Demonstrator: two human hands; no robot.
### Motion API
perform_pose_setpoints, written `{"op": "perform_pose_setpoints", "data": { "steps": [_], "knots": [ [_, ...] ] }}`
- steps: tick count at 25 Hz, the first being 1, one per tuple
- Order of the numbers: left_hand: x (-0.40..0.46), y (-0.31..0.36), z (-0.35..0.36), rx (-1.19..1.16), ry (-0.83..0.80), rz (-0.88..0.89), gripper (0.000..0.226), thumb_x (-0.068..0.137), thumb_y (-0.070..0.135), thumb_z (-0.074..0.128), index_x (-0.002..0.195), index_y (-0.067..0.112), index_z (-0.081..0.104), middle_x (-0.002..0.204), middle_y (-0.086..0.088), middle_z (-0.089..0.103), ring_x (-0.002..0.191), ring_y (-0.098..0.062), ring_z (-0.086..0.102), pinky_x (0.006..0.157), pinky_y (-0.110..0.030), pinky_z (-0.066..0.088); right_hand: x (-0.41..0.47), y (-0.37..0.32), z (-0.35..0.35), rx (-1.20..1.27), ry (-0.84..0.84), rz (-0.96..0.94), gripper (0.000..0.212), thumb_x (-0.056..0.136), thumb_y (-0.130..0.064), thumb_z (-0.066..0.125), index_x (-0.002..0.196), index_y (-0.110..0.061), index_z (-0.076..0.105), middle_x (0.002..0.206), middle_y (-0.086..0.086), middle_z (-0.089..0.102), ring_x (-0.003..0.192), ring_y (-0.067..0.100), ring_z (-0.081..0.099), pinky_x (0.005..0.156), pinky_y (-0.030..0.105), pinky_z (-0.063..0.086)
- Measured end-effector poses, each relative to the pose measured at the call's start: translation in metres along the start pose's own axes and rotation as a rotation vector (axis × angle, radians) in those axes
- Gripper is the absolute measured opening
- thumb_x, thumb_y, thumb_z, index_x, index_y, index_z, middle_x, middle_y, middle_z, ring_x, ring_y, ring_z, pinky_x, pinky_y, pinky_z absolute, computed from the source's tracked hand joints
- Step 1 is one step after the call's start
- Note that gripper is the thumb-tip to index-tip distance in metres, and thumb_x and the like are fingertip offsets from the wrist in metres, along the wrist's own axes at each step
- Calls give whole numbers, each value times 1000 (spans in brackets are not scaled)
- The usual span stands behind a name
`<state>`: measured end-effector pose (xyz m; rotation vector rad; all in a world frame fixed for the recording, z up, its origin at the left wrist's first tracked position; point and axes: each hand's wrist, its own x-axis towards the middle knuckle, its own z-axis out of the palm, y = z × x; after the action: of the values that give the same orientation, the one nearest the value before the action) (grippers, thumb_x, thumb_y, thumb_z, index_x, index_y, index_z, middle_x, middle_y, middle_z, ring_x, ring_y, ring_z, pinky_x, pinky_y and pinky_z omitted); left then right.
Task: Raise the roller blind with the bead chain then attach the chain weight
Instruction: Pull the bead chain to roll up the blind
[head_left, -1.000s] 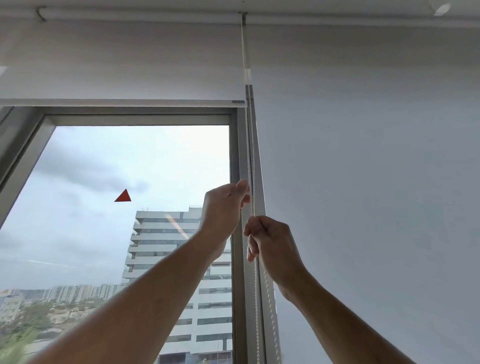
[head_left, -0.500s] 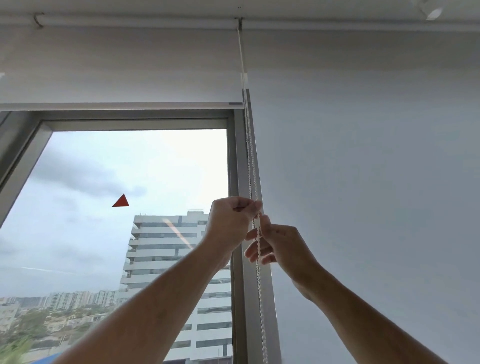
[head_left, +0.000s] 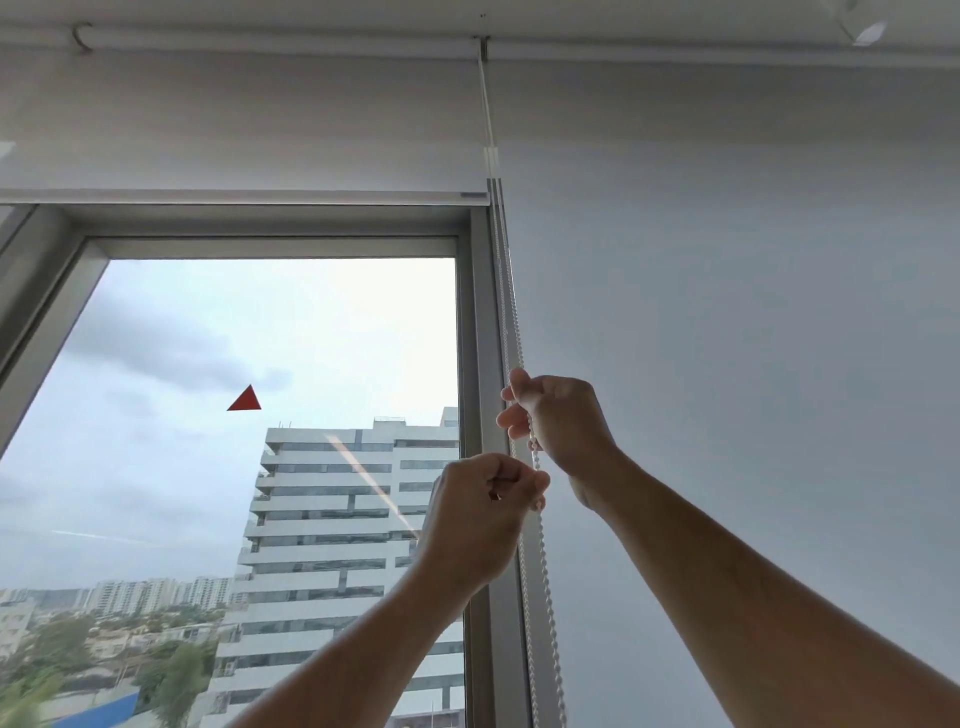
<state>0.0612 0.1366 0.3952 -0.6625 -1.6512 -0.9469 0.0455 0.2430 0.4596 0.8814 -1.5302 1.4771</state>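
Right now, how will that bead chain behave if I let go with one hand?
The bead chain is probably floppy: it bends between the right hand and left hand. Below them it hangs loose, so it would likely swing. The small beads may slip through a light grip.

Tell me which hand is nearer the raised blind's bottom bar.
Right. The right hand grips the bead chain higher up, closer below the bottom bar; the left hand holds it lower.

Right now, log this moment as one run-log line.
phase: raising blind | right hand: gripping bead chain, upper | left hand: gripping chain, lower | roller blind: near top | chain weight: not visible
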Motion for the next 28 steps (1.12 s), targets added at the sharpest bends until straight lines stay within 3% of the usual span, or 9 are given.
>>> {"op": "perform_pose_setpoints", "data": {
  "steps": [4,9,12,16,20,23,28],
  "knots": [
    [-7,-4,-3,20,-5,9,19,86,30,70,69,23,71,67,13,73,66,-5,68,74,-30,56,1,2,7,1,96,-39,34,103,-26,47,75,-17,63,61,-2,59,57,12,56,65,27,45],
    [-5,-14,-13,125,81,48,35,86,47,62,60,26,67,57,11,68,60,-1,66,63,-19,49,-5,10,5,-15,141,-103,36,103,-20,46,71,-15,62,59,-2,57,57,13,55,67,28,50],
    [8,-16,-19,117,195,22,31,88,44,60,64,27,68,62,14,69,66,6,65,58,-14,40,-13,19,4,-48,123,-133,38,102,-20,45,69,-17,62,56,-2,57,55,9,56,62,20,44],
    [28,-6,-18,41,176,33,22,91,39,62,76,27,73,74,20,70,77,14,64,64,-10,40,-24,33,2,1,90,-187,40,103,-18,46,68,-17,64,56,-1,59,50,4,55,58,14,43],
    [42,5,-11,-95,169,-8,22,90,39,64,75,27,73,82,16,74,79,8,67,71,-18,47,-35,45,4,41,66,-194,41,104,-18,45,67,-16,64,53,-4,59,48,1,55,55,10,44],
    [48,15,-3,-170,148,-78,25,89,40,65,71,25,73,76,12,74,71,6,66,73,-25,52,-45,52,10,23,33,-193,40,103,-19,46,67,-16,63,54,-5,60,51,2,56,56,10,45],
    [54,18,0,-201,120,-151,22,88,22,71,66,16,73,59,9,71,49,5,60,53,-15,47,-55,64,14,-5,-3,-219,38,102,-25,48,69,-21,65,54,-5,64,53,4,61,58,10,45]
  ]
}}
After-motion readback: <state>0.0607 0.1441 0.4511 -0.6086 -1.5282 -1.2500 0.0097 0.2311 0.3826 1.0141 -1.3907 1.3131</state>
